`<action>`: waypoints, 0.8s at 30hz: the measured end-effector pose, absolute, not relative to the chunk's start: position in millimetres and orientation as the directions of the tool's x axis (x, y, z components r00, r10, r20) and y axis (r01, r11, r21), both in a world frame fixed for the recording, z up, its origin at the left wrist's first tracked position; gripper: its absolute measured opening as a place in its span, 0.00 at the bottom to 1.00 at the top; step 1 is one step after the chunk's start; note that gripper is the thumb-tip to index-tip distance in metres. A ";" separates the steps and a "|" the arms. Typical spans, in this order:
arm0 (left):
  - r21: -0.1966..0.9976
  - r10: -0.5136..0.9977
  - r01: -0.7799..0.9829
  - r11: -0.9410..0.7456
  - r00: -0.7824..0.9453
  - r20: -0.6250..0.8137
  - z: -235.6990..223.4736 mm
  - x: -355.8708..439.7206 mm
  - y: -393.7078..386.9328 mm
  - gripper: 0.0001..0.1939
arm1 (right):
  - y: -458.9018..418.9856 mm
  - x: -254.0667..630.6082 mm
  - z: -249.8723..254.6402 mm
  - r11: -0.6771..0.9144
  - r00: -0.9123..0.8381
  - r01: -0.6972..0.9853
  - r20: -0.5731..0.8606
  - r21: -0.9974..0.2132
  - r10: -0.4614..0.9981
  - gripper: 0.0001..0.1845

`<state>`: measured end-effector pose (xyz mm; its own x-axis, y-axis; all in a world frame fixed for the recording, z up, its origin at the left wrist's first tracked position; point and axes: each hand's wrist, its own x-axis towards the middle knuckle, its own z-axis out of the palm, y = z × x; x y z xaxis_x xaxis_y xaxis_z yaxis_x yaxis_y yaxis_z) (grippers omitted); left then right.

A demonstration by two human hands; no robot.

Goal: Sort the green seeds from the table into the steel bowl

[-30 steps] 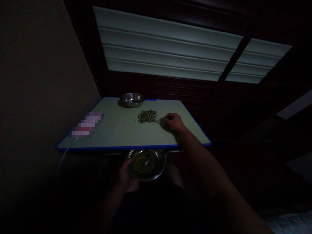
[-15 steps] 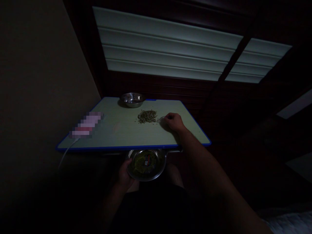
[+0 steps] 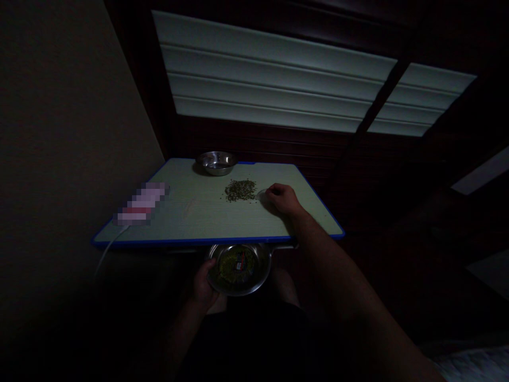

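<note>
My left hand (image 3: 204,278) is closed on the near left rim of a steel bowl (image 3: 256,285), just below the table's front edge. Inside the bowl lies a dark green mass (image 3: 228,265) with a small red and white label on it; its kind is hard to make out. Over the table, my right hand (image 3: 282,197) is closed in a pinch on a small, pale, shiny piece that looks like a spoon (image 3: 261,193). Its tip is at the right side of a loose pile of small brownish-green grains or beans (image 3: 240,190). Dim light hides the finer detail.
A second steel bowl (image 3: 217,163) stands at the back of the pale table (image 3: 207,220), which has a blue edge. At the left lies a blurred-out pinkish device (image 3: 143,204) with a white cable (image 3: 106,254). A wall (image 3: 71,106) flanks the left side; a dark slatted cabinet rises behind.
The right hand and the spoon-like piece have shifted very slightly. My left hand, the bowls and the pile look the same.
</note>
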<state>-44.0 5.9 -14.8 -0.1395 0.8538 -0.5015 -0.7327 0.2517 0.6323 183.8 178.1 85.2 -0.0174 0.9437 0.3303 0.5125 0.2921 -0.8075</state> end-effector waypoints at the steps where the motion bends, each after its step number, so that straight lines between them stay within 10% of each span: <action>1: 0.631 0.856 -0.734 0.251 -0.136 -0.498 -15.4 -44.0 6.1 0.09 | 178.0 183.8 85.1 0.301 -0.019 0.507 0.339 -0.808 0.941 0.08; 24: 0.616 0.871 -0.746 0.251 -0.104 -0.481 -24.5 -46.6 7.3 0.11 | 176.5 183.6 85.7 0.327 -0.043 0.454 0.346 -0.828 0.937 0.07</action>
